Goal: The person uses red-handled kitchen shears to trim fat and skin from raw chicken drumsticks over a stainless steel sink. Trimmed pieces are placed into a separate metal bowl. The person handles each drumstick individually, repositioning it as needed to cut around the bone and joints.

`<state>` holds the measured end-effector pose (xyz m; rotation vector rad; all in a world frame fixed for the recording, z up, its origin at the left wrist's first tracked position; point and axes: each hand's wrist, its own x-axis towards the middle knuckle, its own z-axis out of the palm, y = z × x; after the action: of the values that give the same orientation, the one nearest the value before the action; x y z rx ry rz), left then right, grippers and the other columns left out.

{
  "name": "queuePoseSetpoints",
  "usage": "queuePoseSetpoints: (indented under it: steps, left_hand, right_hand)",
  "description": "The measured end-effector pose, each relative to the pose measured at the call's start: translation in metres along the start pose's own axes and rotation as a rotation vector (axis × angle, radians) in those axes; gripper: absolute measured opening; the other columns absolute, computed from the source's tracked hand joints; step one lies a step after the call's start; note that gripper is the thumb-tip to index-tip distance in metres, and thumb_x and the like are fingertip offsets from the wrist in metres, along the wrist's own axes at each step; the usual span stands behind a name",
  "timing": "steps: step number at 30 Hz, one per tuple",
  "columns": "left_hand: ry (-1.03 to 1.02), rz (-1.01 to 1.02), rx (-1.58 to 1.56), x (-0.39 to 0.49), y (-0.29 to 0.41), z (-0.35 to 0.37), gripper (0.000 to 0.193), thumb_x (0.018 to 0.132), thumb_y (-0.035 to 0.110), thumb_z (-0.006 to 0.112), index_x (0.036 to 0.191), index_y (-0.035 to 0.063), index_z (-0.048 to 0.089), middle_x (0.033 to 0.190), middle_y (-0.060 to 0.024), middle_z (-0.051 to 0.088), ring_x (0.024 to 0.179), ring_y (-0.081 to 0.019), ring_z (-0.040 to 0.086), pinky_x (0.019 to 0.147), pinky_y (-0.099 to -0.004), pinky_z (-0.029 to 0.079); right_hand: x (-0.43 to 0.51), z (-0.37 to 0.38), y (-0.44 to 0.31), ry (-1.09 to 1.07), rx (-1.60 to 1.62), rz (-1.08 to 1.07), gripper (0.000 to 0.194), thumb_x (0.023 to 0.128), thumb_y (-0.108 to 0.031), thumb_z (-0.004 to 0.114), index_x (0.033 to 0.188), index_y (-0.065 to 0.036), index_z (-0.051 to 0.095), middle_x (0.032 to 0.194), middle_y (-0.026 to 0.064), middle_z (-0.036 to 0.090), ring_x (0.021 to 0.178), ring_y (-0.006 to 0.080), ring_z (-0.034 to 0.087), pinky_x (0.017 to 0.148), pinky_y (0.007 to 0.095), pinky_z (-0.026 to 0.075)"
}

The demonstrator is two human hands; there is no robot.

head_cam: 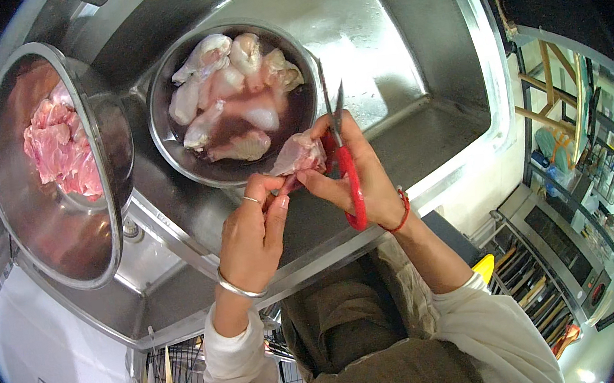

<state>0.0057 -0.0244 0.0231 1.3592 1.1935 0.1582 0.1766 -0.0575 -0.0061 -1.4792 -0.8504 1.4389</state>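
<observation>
Both my hands hold a raw piece of chicken (299, 156) over the near right rim of a round metal bowl (163, 145). My left hand (252, 231) pinches its lower end between thumb and fingers. My right hand (358, 169) grips its other side and also carries red-handled scissors (343, 151), whose parted blades point away from me. Several raw chicken drumsticks (206, 59) lie in reddish water in that bowl. At the left, a larger metal bowl (38, 248) holds cut raw chicken meat (58, 144).
The round bowl stands in a stainless steel sink (453, 64); the larger one rests at the sink divider (170, 222). The sink's front edge (314, 261) runs just before my body. Wire racks (177, 368) and a metal appliance (559, 243) are lower down.
</observation>
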Motion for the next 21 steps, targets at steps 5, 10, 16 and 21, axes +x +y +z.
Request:
queuePoseSetpoints:
  steps: [5, 10, 16, 21]
  left_hand:
    - [-0.003, 0.164, 0.304, -0.006, 0.006, -0.003, 0.015, 0.088, 0.010, 0.056, 0.100, 0.0050, 0.049, 0.079, -0.0173, 0.062, 0.067, -0.0361, 0.061, 0.055, -0.0424, 0.046]
    - [0.033, 0.328, 0.436, -0.005, 0.005, 0.000, 0.018, 0.085, 0.010, 0.059, 0.099, 0.0041, 0.049, 0.081, -0.0170, 0.063, 0.068, -0.0349, 0.062, 0.056, -0.0430, 0.048]
    - [-0.037, 0.003, 0.078, -0.007, -0.003, 0.000, 0.019, 0.090, 0.019, 0.056, 0.102, 0.0052, 0.049, 0.074, -0.0120, 0.061, 0.054, -0.0243, 0.059, 0.046, -0.0330, 0.045]
    - [-0.434, -0.558, -1.075, -0.004, -0.022, -0.010, 0.033, 0.097, 0.037, 0.041, 0.106, 0.0070, 0.050, 0.065, 0.0023, 0.045, 0.041, -0.0033, 0.032, 0.036, -0.0173, 0.024]
  right_hand:
    - [-0.002, -0.003, 0.003, -0.056, -0.076, 0.028, 0.030, 0.081, -0.005, 0.065, 0.100, -0.004, 0.042, 0.081, 0.0040, 0.049, 0.071, 0.0096, 0.048, 0.064, 0.0258, 0.044]
    - [0.001, -0.002, 0.005, 0.034, -0.232, 0.051, 0.021, 0.083, -0.007, 0.064, 0.092, -0.004, 0.045, 0.071, 0.0018, 0.047, 0.065, 0.0077, 0.045, 0.059, 0.0238, 0.042]
    - [0.003, -0.004, 0.002, 0.027, -0.086, 0.084, 0.024, 0.084, -0.012, 0.067, 0.091, -0.004, 0.046, 0.071, 0.0022, 0.049, 0.064, 0.0073, 0.046, 0.056, 0.0248, 0.043]
    - [0.002, -0.001, 0.010, 0.091, -0.209, -0.060, 0.024, 0.083, -0.013, 0.068, 0.092, -0.003, 0.047, 0.070, 0.0017, 0.049, 0.064, 0.0065, 0.047, 0.056, 0.0245, 0.043]
